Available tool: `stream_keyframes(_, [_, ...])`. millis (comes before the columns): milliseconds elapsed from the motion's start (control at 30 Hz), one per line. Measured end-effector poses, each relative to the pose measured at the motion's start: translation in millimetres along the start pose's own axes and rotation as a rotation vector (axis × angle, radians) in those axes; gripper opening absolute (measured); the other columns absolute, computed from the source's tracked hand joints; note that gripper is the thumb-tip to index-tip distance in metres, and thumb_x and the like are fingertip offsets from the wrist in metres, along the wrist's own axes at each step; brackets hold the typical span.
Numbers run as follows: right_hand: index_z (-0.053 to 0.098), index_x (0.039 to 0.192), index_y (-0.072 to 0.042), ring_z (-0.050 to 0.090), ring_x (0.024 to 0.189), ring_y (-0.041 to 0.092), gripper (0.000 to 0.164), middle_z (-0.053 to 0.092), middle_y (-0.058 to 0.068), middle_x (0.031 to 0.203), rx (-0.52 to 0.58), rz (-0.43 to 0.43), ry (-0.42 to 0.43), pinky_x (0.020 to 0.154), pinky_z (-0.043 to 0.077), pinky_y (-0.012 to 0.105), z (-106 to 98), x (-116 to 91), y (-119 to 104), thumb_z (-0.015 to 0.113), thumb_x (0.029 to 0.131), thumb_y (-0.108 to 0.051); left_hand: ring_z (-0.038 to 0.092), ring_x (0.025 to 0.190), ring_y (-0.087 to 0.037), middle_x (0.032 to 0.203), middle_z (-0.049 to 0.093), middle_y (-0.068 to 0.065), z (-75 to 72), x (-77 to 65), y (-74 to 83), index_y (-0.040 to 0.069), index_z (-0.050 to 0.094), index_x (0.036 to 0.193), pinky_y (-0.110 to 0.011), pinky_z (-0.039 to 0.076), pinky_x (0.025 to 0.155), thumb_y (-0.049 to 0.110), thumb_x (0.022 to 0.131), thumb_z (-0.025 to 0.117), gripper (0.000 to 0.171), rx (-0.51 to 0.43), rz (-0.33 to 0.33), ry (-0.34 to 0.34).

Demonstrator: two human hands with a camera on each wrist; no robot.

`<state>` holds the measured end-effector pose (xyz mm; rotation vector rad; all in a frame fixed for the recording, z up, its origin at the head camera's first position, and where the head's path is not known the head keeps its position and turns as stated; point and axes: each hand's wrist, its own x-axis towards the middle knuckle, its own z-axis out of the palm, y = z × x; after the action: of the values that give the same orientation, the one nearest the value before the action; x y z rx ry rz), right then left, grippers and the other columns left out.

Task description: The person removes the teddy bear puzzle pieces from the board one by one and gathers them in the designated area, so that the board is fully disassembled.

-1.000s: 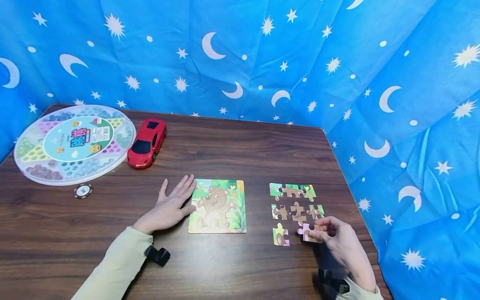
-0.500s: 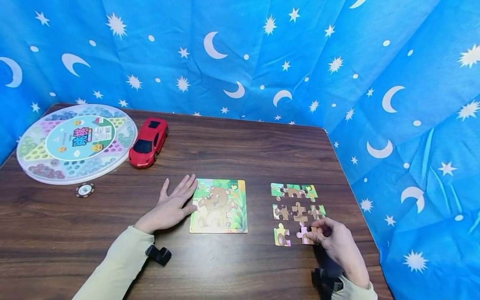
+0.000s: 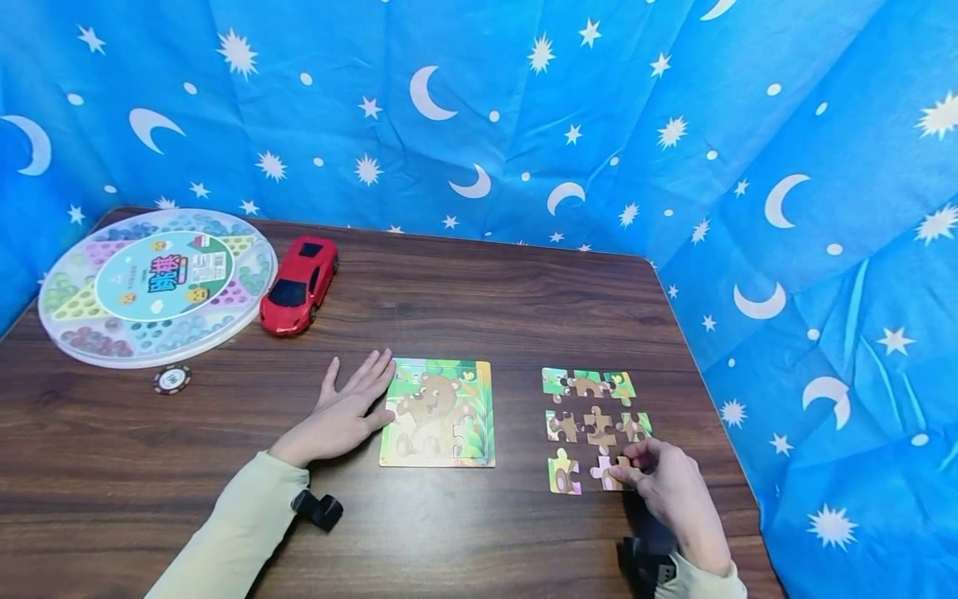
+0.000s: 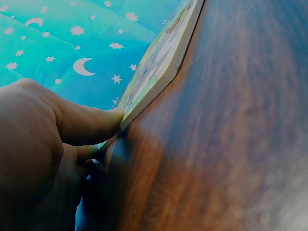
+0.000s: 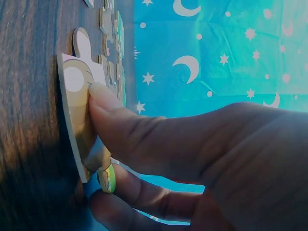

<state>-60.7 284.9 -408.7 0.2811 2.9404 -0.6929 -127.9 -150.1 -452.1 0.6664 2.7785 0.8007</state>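
A puzzle board with a bear picture lies flat at mid-table. My left hand rests at its left edge, fingers straight and spread; the left wrist view has the thumb touching the board's edge. To the right, my right hand pinches a jigsaw piece by its right side, thumb on its printed face. That piece overlaps the table at the bottom of the loose pieces. Left of it lies a yellow-green jigsaw piece. Above are a middle row with a brown piece and a top row with a bear-ear piece.
A round Chinese checkers set with marbles stands at the back left. Beside it is a red toy car, and a poker chip lies in front. A blue star-and-moon curtain hangs behind and along the right table edge.
My right hand has shifted slightly left with the pinched jigsaw piece, bringing it nearer the yellow-green piece. My left hand stays at the board's edge.
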Motion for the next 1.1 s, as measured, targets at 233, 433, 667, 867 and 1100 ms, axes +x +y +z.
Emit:
stream_keyframes(233, [0.068,0.09,-0.004,0.057,0.069,0.019,0.025,0.065,0.001,0.076,-0.019,-0.008,0.004,0.065,0.041,0.036,-1,-1,-2,0.082,0.077,-0.019,0.005,0.149,-0.028,0.162,0.011,-0.011,0.1,0.3,0.3,0.003,0.022,0.153,-0.061,-0.016,0.108,0.033,0.097,0.057,0.073,-0.003,0.0,0.001])
stream_keyframes(433, [0.068,0.092,-0.004,0.056,0.07,0.02,0.026,0.066,0.002,0.078,-0.041,0.001,-0.015,0.065,0.042,0.037,-2,0,-5,0.082,0.078,-0.021,0.005,0.149,-0.028,0.162,0.011,-0.011,0.2,0.5,-0.5,0.003,0.021,0.154,-0.062,-0.016,0.108,0.033,0.097,0.056,0.073,0.001,-0.002,-0.004])
stream_keyframes(667, [0.068,0.092,-0.004,0.057,0.073,0.022,0.026,0.067,0.004,0.081,-0.055,0.008,-0.026,0.068,0.043,0.041,-2,0,-6,0.081,0.079,-0.022,0.005,0.149,-0.028,0.162,0.01,-0.011,-0.9,1.1,-0.1,0.003,0.021,0.154,-0.062,-0.016,0.108,0.033,0.098,0.056,0.072,-0.002,-0.004,-0.007])
stream_keyframes(867, [0.067,0.092,-0.003,0.059,0.076,0.025,0.026,0.067,0.007,0.084,-0.077,0.022,-0.038,0.074,0.045,0.048,-2,0,-9,0.081,0.08,-0.021,0.005,0.149,-0.028,0.162,0.011,-0.011,-0.8,0.2,0.4,0.003,0.021,0.154,-0.062,-0.016,0.108,0.033,0.098,0.056,0.072,-0.006,-0.009,-0.009])
stream_keyframes(1100, [0.067,0.095,0.0,0.061,0.081,0.028,0.029,0.067,0.008,0.086,-0.075,0.025,-0.04,0.077,0.046,0.05,-2,-1,-10,0.081,0.08,-0.02,0.006,0.149,-0.028,0.162,0.011,-0.011,-0.5,-0.6,0.9,0.003,0.022,0.153,-0.062,-0.015,0.108,0.033,0.098,0.056,0.073,-0.001,-0.005,-0.004])
